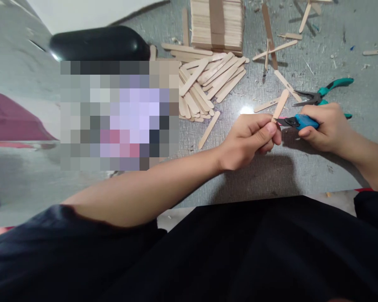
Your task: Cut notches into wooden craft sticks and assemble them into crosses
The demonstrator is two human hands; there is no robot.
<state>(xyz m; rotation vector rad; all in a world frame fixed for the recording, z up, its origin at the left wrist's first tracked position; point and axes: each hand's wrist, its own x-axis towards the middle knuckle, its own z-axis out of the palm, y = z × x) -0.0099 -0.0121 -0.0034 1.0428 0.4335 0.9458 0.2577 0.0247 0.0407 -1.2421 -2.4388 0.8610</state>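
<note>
The wooden stick (281,104) is pinched near its near end by the left hand (255,133), above the bench (365,77), toward the right; probably light, stiff yet easily split, it seems best gripped clear of the knife (307,121) clasped by the right hand (326,126).

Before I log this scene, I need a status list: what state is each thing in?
Held craft stick: slanted, lower end pinched
Blue-handled cutter: gripped, tip at the stick's lower end
Left hand: closed on the stick
Right hand: closed around the cutter
Teal-handled pliers: lying down, jaws open
Craft-stick stack: neatly layered
Loose stick pile: overlapping
</note>
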